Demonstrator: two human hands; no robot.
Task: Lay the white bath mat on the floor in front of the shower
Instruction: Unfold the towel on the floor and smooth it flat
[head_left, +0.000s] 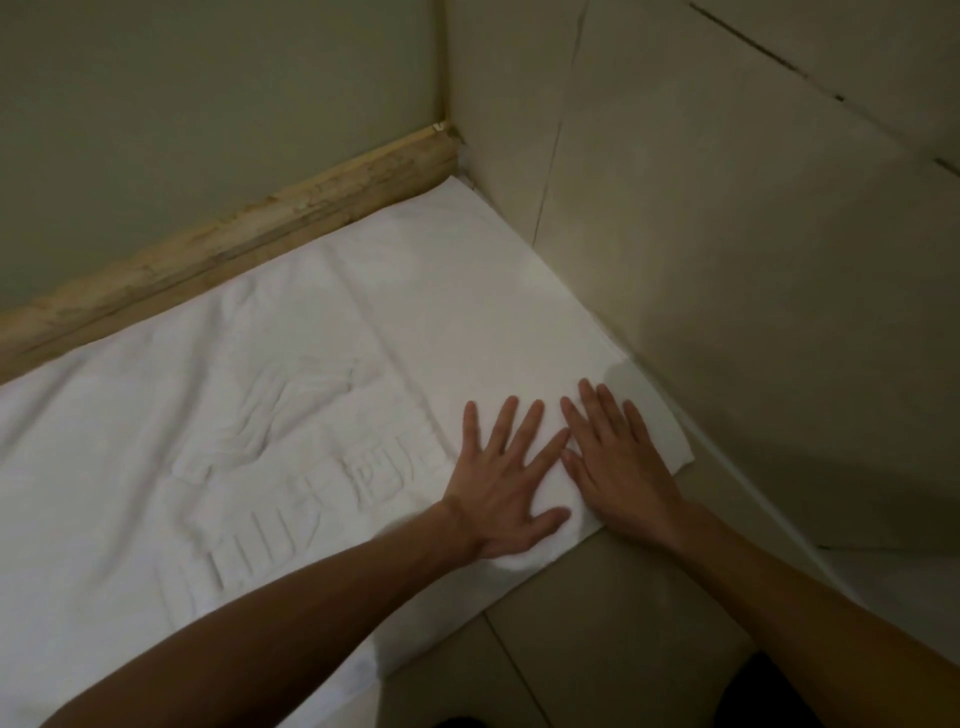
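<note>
The white bath mat (291, 374) lies spread flat on the floor, its far edge along a worn wooden threshold (234, 244) and its right end near the wall corner. Raised lettering and a pattern show in its middle. My left hand (504, 478) rests flat on the mat near its right front corner, fingers straight and spread. My right hand (618, 462) lies flat beside it, fingers straight, pressing the same corner. The two hands almost touch.
A tiled wall (727, 234) rises on the right, meeting a pale panel (208, 104) behind the threshold at a corner. Beige floor tiles (597, 623) show in front of the mat. A pale strip runs along the base of the right wall.
</note>
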